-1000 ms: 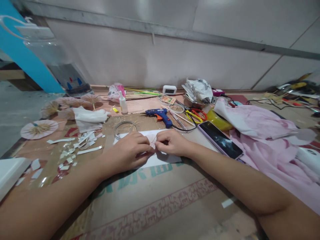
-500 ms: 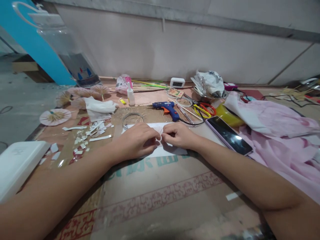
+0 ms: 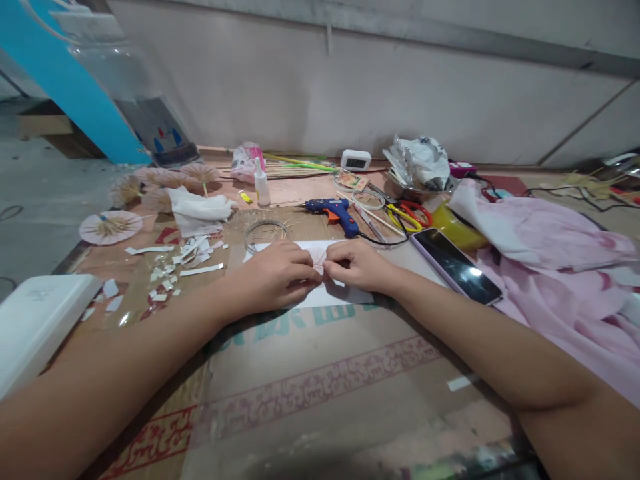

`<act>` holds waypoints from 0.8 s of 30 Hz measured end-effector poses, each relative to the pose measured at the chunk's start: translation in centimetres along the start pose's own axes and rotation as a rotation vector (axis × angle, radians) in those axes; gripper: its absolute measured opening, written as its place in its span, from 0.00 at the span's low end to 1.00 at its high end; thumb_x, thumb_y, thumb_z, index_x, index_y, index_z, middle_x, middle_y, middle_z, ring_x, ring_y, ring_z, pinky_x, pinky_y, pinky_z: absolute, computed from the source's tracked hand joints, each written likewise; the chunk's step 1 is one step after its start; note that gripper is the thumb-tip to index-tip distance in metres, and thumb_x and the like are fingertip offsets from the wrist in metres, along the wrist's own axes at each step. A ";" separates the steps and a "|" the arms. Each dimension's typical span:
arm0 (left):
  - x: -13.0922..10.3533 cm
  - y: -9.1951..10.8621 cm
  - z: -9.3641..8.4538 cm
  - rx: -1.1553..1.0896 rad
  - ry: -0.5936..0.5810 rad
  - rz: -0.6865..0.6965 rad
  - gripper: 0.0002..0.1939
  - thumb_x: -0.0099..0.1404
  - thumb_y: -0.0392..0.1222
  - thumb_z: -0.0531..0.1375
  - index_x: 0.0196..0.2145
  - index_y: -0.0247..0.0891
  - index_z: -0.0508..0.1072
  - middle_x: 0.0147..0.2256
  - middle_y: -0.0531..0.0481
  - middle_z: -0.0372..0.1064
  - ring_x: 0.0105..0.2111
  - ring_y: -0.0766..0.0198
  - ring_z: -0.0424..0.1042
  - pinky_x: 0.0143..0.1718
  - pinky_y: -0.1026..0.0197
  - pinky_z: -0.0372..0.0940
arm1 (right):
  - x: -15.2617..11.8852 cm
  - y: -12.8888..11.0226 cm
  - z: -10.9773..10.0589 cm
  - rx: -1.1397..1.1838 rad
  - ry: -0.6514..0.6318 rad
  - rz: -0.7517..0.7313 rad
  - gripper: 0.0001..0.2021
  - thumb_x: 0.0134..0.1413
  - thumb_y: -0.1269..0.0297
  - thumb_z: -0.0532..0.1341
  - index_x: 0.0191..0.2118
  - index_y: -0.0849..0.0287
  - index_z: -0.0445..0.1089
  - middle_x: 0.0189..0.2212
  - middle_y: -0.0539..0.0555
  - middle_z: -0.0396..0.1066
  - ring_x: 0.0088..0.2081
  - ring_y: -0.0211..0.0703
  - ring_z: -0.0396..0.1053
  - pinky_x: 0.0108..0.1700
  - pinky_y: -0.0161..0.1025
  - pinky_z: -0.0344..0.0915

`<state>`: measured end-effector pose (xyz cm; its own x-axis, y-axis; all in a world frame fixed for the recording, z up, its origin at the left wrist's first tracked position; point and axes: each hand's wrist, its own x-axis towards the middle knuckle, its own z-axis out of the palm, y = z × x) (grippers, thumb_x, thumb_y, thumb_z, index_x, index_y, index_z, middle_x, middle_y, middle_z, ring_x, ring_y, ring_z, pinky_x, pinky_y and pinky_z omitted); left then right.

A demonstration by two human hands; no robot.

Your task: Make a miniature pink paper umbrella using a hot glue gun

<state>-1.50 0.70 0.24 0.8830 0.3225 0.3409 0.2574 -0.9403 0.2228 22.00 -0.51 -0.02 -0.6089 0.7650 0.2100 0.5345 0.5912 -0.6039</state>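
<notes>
Over a white sheet of paper (image 3: 350, 295), my left hand (image 3: 283, 275) and my right hand (image 3: 356, 267) meet fingertip to fingertip. Both are closed in a pinch. A small pale, thin piece shows between and behind the fingertips, too small and hidden to name. Just beyond the hands lie a blue glue gun (image 3: 336, 213) with an orange trigger and a round metal-coloured ring (image 3: 265, 232) with thin sticks by it.
Paper scraps (image 3: 193, 250), a round pale fan-like piece (image 3: 111, 228) and a white box-like object (image 3: 47, 327) lie left. Scissors (image 3: 403, 217), a phone (image 3: 456, 267) and pink cloth (image 3: 565, 293) are right. A glue bottle (image 3: 261, 187) stands behind.
The whole view has shifted slightly, with things a little higher in the picture. Both hands stay together over the paper, the left fingertips slightly nearer the right ones.
</notes>
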 end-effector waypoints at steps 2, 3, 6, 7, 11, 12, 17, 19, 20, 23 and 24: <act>0.0 -0.1 0.0 -0.004 0.008 0.003 0.09 0.71 0.38 0.59 0.44 0.42 0.79 0.38 0.49 0.77 0.39 0.59 0.73 0.42 0.56 0.62 | 0.0 0.0 0.0 0.005 0.003 0.003 0.15 0.58 0.67 0.57 0.22 0.62 0.72 0.21 0.51 0.68 0.26 0.36 0.63 0.32 0.36 0.54; 0.0 -0.1 0.0 -0.010 0.012 0.002 0.08 0.71 0.38 0.59 0.42 0.41 0.79 0.37 0.50 0.77 0.38 0.60 0.73 0.42 0.56 0.62 | 0.0 0.1 0.0 0.008 0.002 0.005 0.15 0.58 0.67 0.57 0.23 0.62 0.72 0.22 0.51 0.69 0.26 0.36 0.63 0.32 0.36 0.54; 0.0 0.1 -0.1 -0.035 0.023 -0.032 0.08 0.71 0.41 0.58 0.36 0.39 0.76 0.34 0.50 0.75 0.36 0.60 0.72 0.42 0.57 0.62 | 0.0 0.1 0.0 0.021 -0.006 0.014 0.14 0.58 0.67 0.57 0.24 0.62 0.74 0.22 0.52 0.71 0.27 0.37 0.64 0.32 0.35 0.55; 0.0 0.2 -0.1 -0.035 0.035 -0.056 0.08 0.71 0.43 0.58 0.35 0.38 0.74 0.33 0.49 0.74 0.35 0.60 0.71 0.41 0.57 0.62 | 0.0 0.1 0.0 0.025 -0.007 0.019 0.14 0.58 0.68 0.57 0.24 0.62 0.75 0.23 0.52 0.71 0.27 0.37 0.65 0.32 0.35 0.55; 0.0 0.4 -0.4 0.030 0.140 -0.148 0.11 0.72 0.45 0.57 0.32 0.38 0.69 0.33 0.48 0.70 0.35 0.59 0.68 0.39 0.56 0.61 | 0.0 0.0 0.0 0.039 -0.009 0.037 0.13 0.57 0.69 0.58 0.25 0.62 0.76 0.23 0.52 0.72 0.27 0.37 0.65 0.32 0.35 0.56; 0.0 0.3 -0.4 0.059 0.164 -0.165 0.12 0.72 0.45 0.56 0.32 0.38 0.68 0.33 0.48 0.70 0.35 0.59 0.68 0.39 0.56 0.61 | 0.0 0.0 0.0 0.043 -0.008 0.040 0.13 0.57 0.69 0.58 0.24 0.62 0.75 0.22 0.52 0.72 0.27 0.37 0.65 0.32 0.35 0.56; 0.0 -0.8 -0.3 0.145 0.208 -0.199 0.15 0.74 0.50 0.56 0.34 0.38 0.72 0.34 0.48 0.72 0.36 0.58 0.69 0.41 0.55 0.62 | 0.0 0.1 0.2 0.078 0.009 0.027 0.13 0.57 0.70 0.58 0.24 0.61 0.75 0.21 0.50 0.71 0.26 0.36 0.65 0.31 0.33 0.56; 0.1 -0.9 -0.2 0.152 0.194 -0.187 0.14 0.75 0.48 0.55 0.36 0.38 0.74 0.35 0.48 0.73 0.38 0.58 0.69 0.43 0.54 0.63 | 0.0 0.2 0.1 0.097 0.038 0.019 0.14 0.58 0.70 0.58 0.23 0.61 0.75 0.21 0.50 0.70 0.26 0.36 0.65 0.32 0.33 0.57; 0.1 -0.9 -0.2 0.153 0.191 -0.175 0.14 0.75 0.47 0.55 0.37 0.39 0.76 0.36 0.47 0.74 0.39 0.58 0.70 0.44 0.54 0.63 | 0.0 0.2 0.1 0.096 0.072 0.019 0.14 0.58 0.70 0.58 0.22 0.61 0.73 0.20 0.49 0.68 0.26 0.36 0.65 0.32 0.33 0.57; 0.1 -0.2 -0.3 0.149 0.179 -0.152 0.11 0.74 0.45 0.56 0.42 0.40 0.78 0.40 0.46 0.74 0.41 0.57 0.70 0.47 0.53 0.63 | -0.1 0.3 0.0 0.057 0.194 0.029 0.16 0.58 0.69 0.58 0.19 0.61 0.68 0.19 0.47 0.61 0.24 0.35 0.62 0.29 0.33 0.54; 0.1 0.1 -0.3 0.148 0.167 -0.152 0.11 0.74 0.46 0.56 0.43 0.41 0.78 0.41 0.45 0.74 0.42 0.57 0.70 0.47 0.52 0.63 | -0.1 0.3 -0.1 0.047 0.221 0.035 0.16 0.58 0.68 0.58 0.19 0.61 0.68 0.19 0.47 0.60 0.24 0.35 0.61 0.29 0.33 0.53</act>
<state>-1.46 0.67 0.58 0.7564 0.4627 0.4623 0.4470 -0.8817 0.1511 22.23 -0.41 -0.14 -0.4446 0.8251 0.3486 0.5221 0.5550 -0.6476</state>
